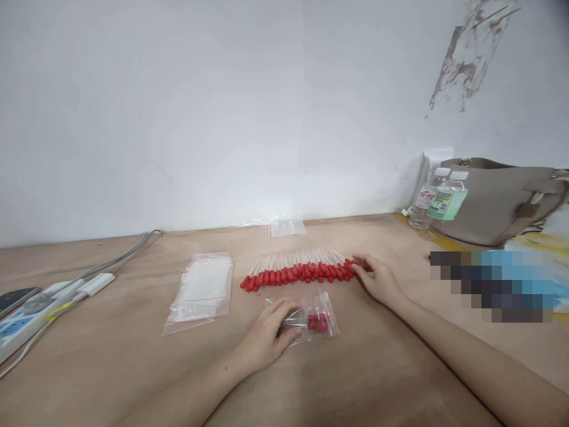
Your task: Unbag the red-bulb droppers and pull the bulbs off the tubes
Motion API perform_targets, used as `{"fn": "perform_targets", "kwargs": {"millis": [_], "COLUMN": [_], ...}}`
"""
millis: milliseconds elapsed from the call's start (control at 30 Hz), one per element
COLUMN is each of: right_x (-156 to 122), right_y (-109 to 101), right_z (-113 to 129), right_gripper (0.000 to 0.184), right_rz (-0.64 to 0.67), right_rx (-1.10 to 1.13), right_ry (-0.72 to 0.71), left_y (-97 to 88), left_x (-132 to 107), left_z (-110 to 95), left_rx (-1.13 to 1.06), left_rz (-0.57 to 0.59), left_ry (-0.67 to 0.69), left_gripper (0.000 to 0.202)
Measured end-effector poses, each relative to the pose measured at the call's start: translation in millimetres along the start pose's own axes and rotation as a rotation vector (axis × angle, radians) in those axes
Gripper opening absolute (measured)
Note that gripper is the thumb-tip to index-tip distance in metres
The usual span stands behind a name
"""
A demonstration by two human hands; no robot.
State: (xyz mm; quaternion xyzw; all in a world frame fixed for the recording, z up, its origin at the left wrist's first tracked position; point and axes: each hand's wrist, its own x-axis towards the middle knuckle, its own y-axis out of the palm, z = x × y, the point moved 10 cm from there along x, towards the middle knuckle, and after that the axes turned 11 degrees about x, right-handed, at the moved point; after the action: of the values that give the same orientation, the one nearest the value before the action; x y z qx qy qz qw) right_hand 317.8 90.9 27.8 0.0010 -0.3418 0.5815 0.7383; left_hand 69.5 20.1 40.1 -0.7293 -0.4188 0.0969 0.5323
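A long row of red-tipped sticks lies across the wooden table, tips toward me. My right hand rests at the row's right end, with its fingertips pinched on the last sticks. My left hand is curled on a small clear zip bag, which lies on the table in front of the row and holds a few red-tipped pieces. A stack of empty clear bags lies to the left of the row.
A loose clear bag lies by the wall. A power strip with grey cables sits at the left edge. Two plastic bottles and a beige handbag stand at the back right, near a blurred patch.
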Motion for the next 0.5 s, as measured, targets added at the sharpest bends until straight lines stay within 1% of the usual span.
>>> {"fn": "perform_targets", "kwargs": {"millis": [67, 233, 300, 433, 500], "right_x": [1.4, 1.1, 0.3, -0.2, -0.1], "right_y": [-2.1, -6.4, -2.9, 5.8, 1.6], "right_z": [0.6, 15.1, 19.2, 23.2, 25.4], "right_gripper": [0.031, 0.028, 0.027, 0.025, 0.026], "right_rz": [-0.033, -0.110, -0.090, -0.011, -0.036], "right_rx": [0.029, 0.028, 0.011, -0.013, -0.012], "right_ry": [0.000, -0.074, -0.089, -0.111, -0.120], "left_y": [-0.3, -0.9, -0.9, -0.2, -0.5], "left_x": [0.2, 1.1, 1.3, 0.9, 0.2], "left_z": [-0.3, -1.0, -0.9, 0.1, 0.3], "left_rx": [0.001, -0.003, -0.007, -0.004, 0.001], "left_rz": [0.000, 0.007, 0.005, -0.003, -0.009], "left_ry": [-0.002, -0.005, -0.002, -0.003, -0.008], "left_gripper": [0.033, 0.032, 0.031, 0.033, 0.035]}}
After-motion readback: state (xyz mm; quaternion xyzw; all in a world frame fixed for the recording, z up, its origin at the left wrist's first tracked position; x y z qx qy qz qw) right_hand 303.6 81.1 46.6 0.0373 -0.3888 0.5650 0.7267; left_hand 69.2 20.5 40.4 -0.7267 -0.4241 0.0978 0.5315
